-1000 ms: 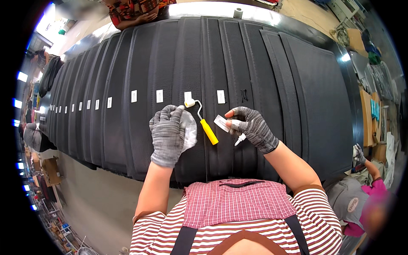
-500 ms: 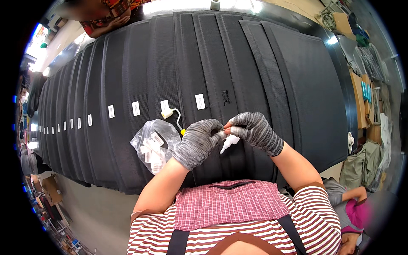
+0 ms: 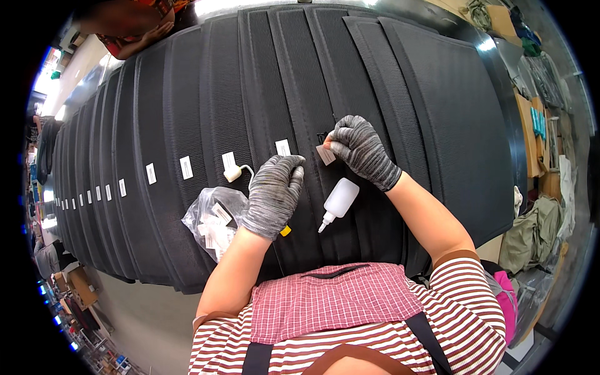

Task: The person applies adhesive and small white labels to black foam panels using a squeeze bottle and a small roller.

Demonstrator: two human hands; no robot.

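My right hand point(image 3: 364, 152), in a grey knit glove with bare fingertips, pinches a small label point(image 3: 325, 155) by its edge over a black padded panel. A dark wet-looking smear point(image 3: 321, 137) shows beside those fingertips. My left hand point(image 3: 275, 197), gloved alike, is open with nothing visible in it, its fingers just below a white label point(image 3: 282, 148) lying on a panel. Between my forearms lies a white squeeze bottle point(image 3: 341, 199), its nozzle toward me. Left of my left hand sit a clear plastic bag point(image 3: 215, 220) of labels and a white bottle-like piece point(image 3: 232, 172) with a bent tube.
Overlapping black panels point(image 3: 447, 125) cover the long table, with a row of white labels point(image 3: 185, 167) running left. A yellow cap point(image 3: 285, 230) lies by my left wrist. Another person's arm point(image 3: 147, 40) rests at the far left edge. Cardboard boxes point(image 3: 528, 137) stand at the right.
My hands have parted. The right one has moved up and away with the label, toward the smear; the left has shifted left. The squeeze bottle, partly covered before, now shows fully.
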